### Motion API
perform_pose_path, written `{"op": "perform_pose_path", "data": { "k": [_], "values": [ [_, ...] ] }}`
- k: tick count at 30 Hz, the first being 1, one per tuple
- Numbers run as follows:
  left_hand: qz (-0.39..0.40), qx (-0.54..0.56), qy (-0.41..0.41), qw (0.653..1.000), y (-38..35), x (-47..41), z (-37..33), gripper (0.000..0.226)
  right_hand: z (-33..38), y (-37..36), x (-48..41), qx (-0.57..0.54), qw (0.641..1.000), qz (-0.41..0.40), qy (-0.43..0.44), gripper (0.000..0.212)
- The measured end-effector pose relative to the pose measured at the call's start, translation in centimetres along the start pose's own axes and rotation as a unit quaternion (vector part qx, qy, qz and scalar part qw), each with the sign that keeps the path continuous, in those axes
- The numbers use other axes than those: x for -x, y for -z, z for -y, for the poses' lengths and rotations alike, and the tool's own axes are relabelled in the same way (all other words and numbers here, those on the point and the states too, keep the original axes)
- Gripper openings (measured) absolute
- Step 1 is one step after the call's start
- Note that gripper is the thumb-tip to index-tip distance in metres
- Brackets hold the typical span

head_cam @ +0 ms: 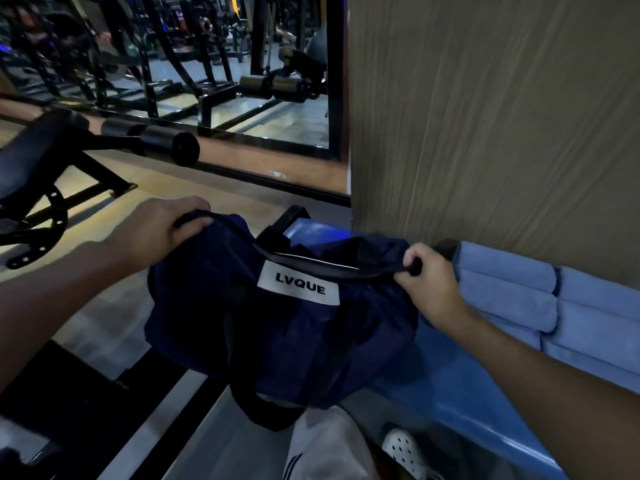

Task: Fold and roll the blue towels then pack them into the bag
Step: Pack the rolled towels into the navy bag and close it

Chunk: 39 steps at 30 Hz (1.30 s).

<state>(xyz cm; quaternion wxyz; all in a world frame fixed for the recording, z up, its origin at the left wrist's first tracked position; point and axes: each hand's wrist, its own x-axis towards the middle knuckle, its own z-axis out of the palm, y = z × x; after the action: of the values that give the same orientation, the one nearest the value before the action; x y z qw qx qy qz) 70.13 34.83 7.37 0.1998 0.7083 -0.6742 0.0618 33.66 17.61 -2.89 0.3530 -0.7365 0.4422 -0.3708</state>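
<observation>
While the left hand point(169, 226) grips one end of the navy bag point(277, 334) and the right hand point(431, 278) pinches its rim at the other, the cloth is pulled taut between them, probably to spread the mouth for packing. Rolled blue towels point(512, 296) lie stacked just beside the right hand on the worktop point(450, 393), hard against the wood wall point(485, 116). The bag's left end overhangs the floor point(207, 181), where there is free room.

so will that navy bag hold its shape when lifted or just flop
Probably floppy: the navy bag sags and creases between the left hand and right hand gripping its top edge. Likely light, since it hangs slack, seemingly unfilled.
</observation>
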Motion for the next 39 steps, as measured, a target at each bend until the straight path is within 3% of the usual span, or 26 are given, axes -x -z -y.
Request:
{"op": "perform_pose_path", "data": {
  "k": [5,9,13,16,22,31,39],
  "values": [
    [-0.07,0.015,0.014,0.997,3.4,-1.0,-2.6,0.051,3.7,3.4,0.2,-0.015,0.996,-0.053,0.065,0.028],
    [-0.087,0.039,0.049,0.994,5.4,-1.9,-4.6,0.025,5.9,6.7,0.9,0.003,0.995,-0.068,0.08,0.021],
    [-0.108,0.05,0.036,0.992,6.3,-3.3,-7.4,0.01,7.1,10.8,2.4,0.037,0.993,-0.072,0.088,0.045],
    [-0.111,0.039,0.024,0.993,6.5,-4.9,-9.6,0.022,7.1,14.7,3.9,0.077,0.988,-0.093,0.101,0.05],
    [-0.127,0.094,-0.036,0.987,5.3,-8.2,-18.0,0.009,6.3,24.1,7.7,0.143,0.974,-0.16,0.074,0.051],
    [-0.146,0.205,-0.158,0.955,-1.1,-12.4,-33.7,0.014,3.1,39.1,16.1,0.242,0.939,-0.239,-0.042,0.058],
    [-0.096,0.311,-0.215,0.921,-6.6,-14.0,-47.4,0.014,-0.7,49.7,23.0,0.351,0.891,-0.273,-0.092,0.05]
  ]
}}
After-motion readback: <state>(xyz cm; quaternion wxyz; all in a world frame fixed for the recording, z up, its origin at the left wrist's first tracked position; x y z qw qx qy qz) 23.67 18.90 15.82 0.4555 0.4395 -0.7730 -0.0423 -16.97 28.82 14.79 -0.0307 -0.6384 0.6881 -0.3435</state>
